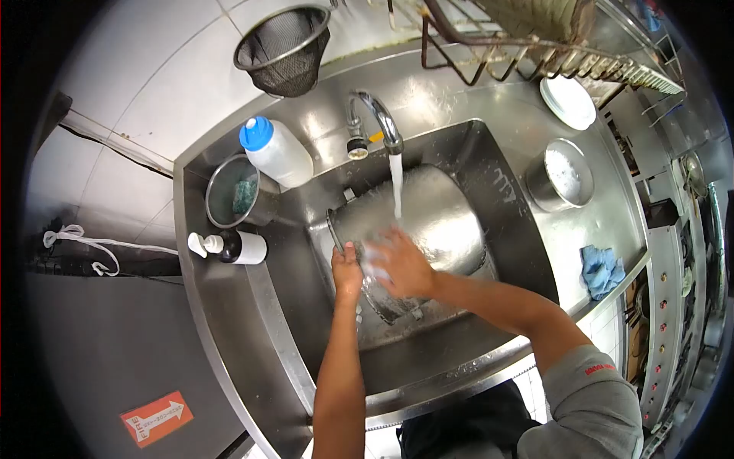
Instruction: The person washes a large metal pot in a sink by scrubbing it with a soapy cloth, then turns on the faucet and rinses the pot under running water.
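A large metal pot [440, 206] lies on its side in the sink [527, 260], its rim toward the left. My left hand [348, 277] is closed around that rim, thumb up. Fingers spread and slightly blurred, my right hand [404, 268] rests against the pot's side near the rim, with whitish suds or water around the fingertips. Just above this hand, a stream of water runs from the faucet [380, 115] onto the pot. The pot's inside is hidden from this angle.
Left of the sink stand a white bottle with blue cap [281, 157], a metal container [222, 195] holding a green scrubber, and a pump bottle [246, 248]. To the right are a metal pot [560, 176], white plates [569, 103] and a blue cloth [602, 271]. A wire rack [520, 50] overhangs.
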Demonstrator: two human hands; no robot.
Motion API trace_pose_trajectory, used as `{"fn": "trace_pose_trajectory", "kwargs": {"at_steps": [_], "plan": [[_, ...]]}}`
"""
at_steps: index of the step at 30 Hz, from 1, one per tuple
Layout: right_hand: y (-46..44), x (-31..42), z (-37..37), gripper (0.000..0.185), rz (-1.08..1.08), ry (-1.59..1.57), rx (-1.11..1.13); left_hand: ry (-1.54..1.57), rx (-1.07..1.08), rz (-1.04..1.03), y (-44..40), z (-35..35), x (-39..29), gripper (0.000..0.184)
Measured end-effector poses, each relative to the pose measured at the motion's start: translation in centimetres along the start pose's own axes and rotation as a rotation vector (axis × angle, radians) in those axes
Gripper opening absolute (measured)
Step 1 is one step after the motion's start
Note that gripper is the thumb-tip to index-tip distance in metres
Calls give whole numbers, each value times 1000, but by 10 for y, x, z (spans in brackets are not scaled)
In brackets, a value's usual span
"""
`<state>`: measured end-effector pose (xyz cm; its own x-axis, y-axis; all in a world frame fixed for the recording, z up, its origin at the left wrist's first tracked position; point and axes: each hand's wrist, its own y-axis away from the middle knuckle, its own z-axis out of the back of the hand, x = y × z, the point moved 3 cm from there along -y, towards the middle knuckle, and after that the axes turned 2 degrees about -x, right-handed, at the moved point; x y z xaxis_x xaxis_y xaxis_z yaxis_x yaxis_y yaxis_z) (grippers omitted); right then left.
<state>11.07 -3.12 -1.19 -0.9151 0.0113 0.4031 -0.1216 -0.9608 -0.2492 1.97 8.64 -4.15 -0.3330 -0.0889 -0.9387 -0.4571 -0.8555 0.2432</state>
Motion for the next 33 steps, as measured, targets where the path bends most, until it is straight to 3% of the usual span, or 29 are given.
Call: {"fn": "trace_pose_trajectory", "kwargs": {"at_steps": [1,3,7,9,11,13,15,16,18,20,21,22,23,25,27,29,32,33], "plan": [[-27,-13,-8,33,-137,-43,-181,-8,-2,8,6,1,6,45],[-83,-30,-9,36,-387,-108,87,-72,55,-48,25,2,18,44],[-113,-59,-38,37,-515,-223,286,-73,-97,-103,87,-2,26,41],[-80,-68,-36,35,-449,-76,-51,-76,-83,-59,102,0,35,41],[-49,-111,-66,35,-525,-224,-59,-42,-82,-19,106,-6,37,42],[-35,-104,-64,34,-611,-390,-76,-146,-62,14,108,-5,38,44],[-24,-31,-24,33,-116,205,-78,-124,-71,-27,113,-5,40,44],[-19,-21,-13,33,-119,211,-81,-111,-70,-57,115,-5,42,45],[8,-10,11,30,4,-65,-288,-109,-58,-61,120,-6,47,45],[13,-80,27,30,-584,182,-123,-116,-52,-86,121,-5,49,45],[14,-112,52,33,-730,216,-55,-126,-80,-98,124,-4,49,45],[27,-153,46,34,-823,250,-207,-130,-106,-111,125,-6,48,44],[25,-142,48,34,-831,261,-219,-123,-94,-122,126,-9,45,44],[11,-87,23,28,-668,350,-198,-87,-150,-122,128,-9,40,44],[5,-15,-9,31,-443,134,-213,-109,-102,-120,119,-8,61,43],[12,44,2,37,-252,131,-354,233,6,-50,109,-12,82,44],[56,-1,36,26,-234,78,-400,95,147,-17,96,0,77,45],[66,-35,50,24,-192,288,-408,-38,192,-37,96,1,63,44]]}}
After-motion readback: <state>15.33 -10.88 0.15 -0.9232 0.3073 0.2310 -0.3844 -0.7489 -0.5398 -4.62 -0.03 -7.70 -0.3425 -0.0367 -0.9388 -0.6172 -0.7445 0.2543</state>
